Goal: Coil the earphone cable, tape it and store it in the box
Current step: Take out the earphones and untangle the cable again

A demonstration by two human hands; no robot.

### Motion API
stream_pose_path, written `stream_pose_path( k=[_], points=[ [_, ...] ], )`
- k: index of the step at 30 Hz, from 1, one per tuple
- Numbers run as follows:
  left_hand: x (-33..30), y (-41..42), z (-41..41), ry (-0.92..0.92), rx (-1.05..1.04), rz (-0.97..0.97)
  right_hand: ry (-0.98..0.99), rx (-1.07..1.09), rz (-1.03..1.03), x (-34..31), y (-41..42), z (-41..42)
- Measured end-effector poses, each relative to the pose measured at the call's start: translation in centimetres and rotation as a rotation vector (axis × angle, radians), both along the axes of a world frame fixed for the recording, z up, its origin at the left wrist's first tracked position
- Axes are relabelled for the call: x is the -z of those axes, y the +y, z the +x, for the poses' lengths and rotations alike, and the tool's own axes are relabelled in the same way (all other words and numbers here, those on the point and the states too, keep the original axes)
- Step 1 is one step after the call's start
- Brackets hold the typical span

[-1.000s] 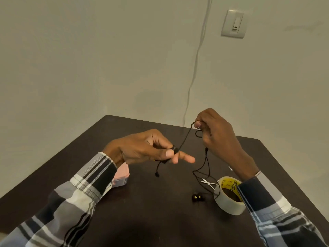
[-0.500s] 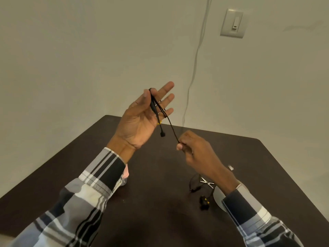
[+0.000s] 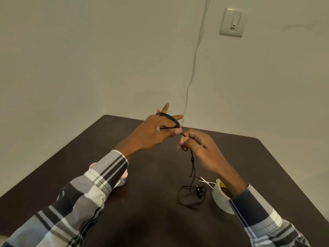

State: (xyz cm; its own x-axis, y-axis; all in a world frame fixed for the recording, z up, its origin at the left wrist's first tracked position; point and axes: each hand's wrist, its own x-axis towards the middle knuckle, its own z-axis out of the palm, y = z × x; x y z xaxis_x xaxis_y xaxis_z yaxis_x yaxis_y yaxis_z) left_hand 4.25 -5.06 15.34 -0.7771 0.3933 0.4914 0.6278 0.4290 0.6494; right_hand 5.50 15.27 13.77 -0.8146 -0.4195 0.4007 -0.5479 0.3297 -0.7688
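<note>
A black earphone cable (image 3: 192,168) runs from my left hand (image 3: 151,132) down to the dark table (image 3: 146,202). A loop of it lies over the back of my left fingers, pinned by the thumb. My right hand (image 3: 199,148) pinches the cable just right of that thumb. Below it the cable hangs to a loose heap with the earbuds (image 3: 198,190) on the table. A roll of tape (image 3: 220,198) stands by my right wrist. The pink box (image 3: 123,180) is mostly hidden under my left sleeve.
Small scissors (image 3: 206,181) lie on the table between the earbuds and the tape roll. A white wall cord (image 3: 194,59) hangs behind the table, with a light switch (image 3: 231,22) beside it. The table's far edge is close behind my hands.
My left hand has come down from its raised, palm-up pose and turned over, with cable now looped across its fingers. My right hand has moved up to meet it.
</note>
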Motion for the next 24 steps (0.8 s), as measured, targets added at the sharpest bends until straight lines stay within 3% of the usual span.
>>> stream_pose_path(
  k=[4, 8, 16, 19, 24],
  points=[
    [0.2, -0.1, -0.2, 0.163, -0.069, -0.189, -0.234, -0.069, -0.121, 0.0, 0.2, 0.5],
    [-0.2, -0.2, 0.0, 0.199, -0.146, -0.293, -0.197, -0.008, -0.067, -0.6, 0.8, 0.5],
    [-0.7, -1.5, -0.4, 0.28, -0.205, -0.17, -0.212, 0.09, -0.123, -2.4, 3.0, 0.6],
    [-0.7, -1.7, -0.4, 0.211, -0.241, -0.025, -0.161, 0.095, -0.126, -2.6, 3.4, 0.7],
    [-0.6, -2.0, -0.4, 0.151, -0.257, 0.049, -0.129, 0.054, -0.137, -2.8, 3.5, 0.7]
  ],
)
